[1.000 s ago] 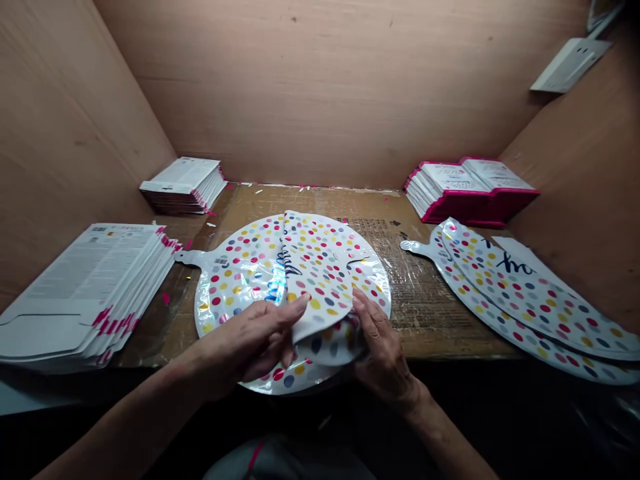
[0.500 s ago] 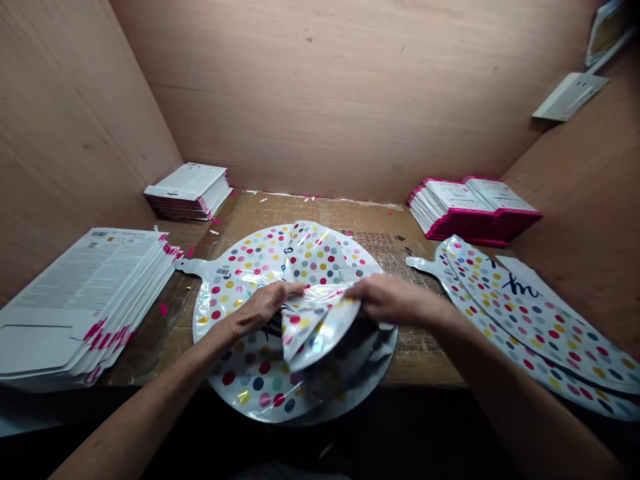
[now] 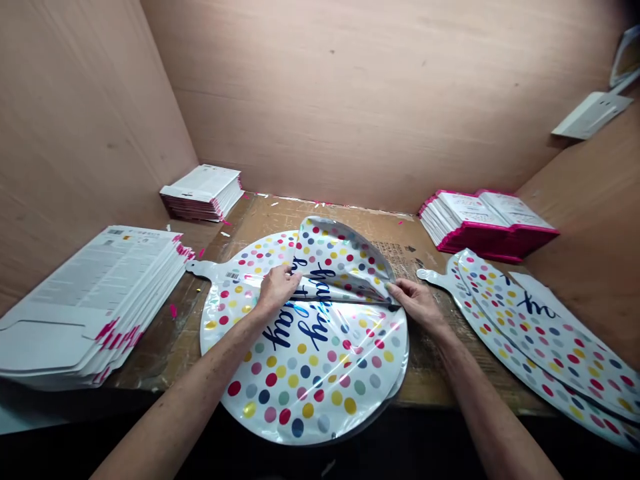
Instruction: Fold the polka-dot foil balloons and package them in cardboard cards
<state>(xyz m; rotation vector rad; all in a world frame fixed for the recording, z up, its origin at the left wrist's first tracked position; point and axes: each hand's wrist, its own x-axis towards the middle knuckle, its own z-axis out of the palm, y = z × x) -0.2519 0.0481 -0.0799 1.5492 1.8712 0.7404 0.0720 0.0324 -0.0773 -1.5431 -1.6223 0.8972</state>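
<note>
A flat, round foil balloon (image 3: 310, 373) with coloured dots and dark blue lettering lies in front of me, its tail pointing left and its near part hanging past the table edge. A raised flap (image 3: 345, 250) bends over its far right part, with a crease running across the middle. My right hand (image 3: 419, 303) pinches the flap's right corner between thumb and fingers. At the crease's left end, my left hand (image 3: 279, 288) has its fingers drawn together on the foil, gripping it near the lettering. More of these dotted foil balloons (image 3: 555, 333) lie overlapped to the right.
Printed white card sleeves (image 3: 135, 267) are stacked at left, with a smaller stack (image 3: 203, 183) behind. Pink-edged packets (image 3: 493, 223) stand at the back right. Wooden panels (image 3: 350, 100) enclose the cardboard-covered table (image 3: 270, 213), which has pink and white scraps on it.
The small folded flap over the middle has opened out, showing the lettering and the near half lying smooth. My right hand has moved right to the balloon's edge; the view has shifted slightly.
</note>
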